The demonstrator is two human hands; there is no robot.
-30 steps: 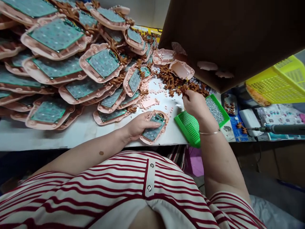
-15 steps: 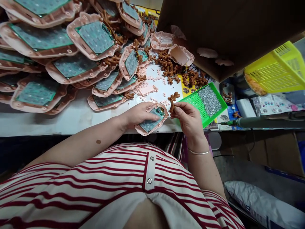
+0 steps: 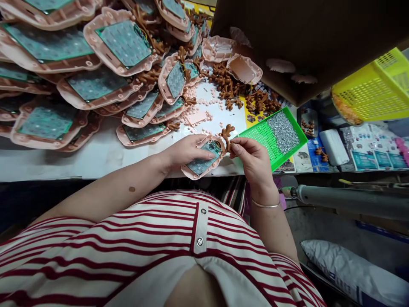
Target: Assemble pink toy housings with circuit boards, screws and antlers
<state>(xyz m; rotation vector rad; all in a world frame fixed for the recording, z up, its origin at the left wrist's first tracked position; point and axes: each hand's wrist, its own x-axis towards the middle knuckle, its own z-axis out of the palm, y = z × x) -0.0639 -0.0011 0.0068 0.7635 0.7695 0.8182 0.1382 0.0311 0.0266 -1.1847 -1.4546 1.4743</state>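
Observation:
My left hand [image 3: 187, 152] grips a pink plastic shell with a green circuit board [image 3: 200, 166] in it, thumb lying across the board. Between the thumb and fingers of my right hand [image 3: 254, 160] is a brown antler-shaped plastic piece [image 3: 227, 133]. Its lower end is at the shell's upper right edge; whether it sits in the shell I cannot tell. Beyond my hands, small pink parts [image 3: 200, 117] lie scattered on the white table top [image 3: 105, 164]. A heap of brown antler pieces [image 3: 223, 83] lies farther back.
Pink shells with boards [image 3: 124, 42] are piled high on the left. A green basket [image 3: 260, 143] of small silvery screws stands beside my right hand. Behind it are a large cardboard box [image 3: 275, 38] and a yellow basket [image 3: 373, 91]. A grey cylindrical tool [image 3: 335, 200] hangs at right.
My right hand has brought the antler piece slightly left, against the shell's edge. The grey tool at right has swung down and toward me. The view has shifted slightly.

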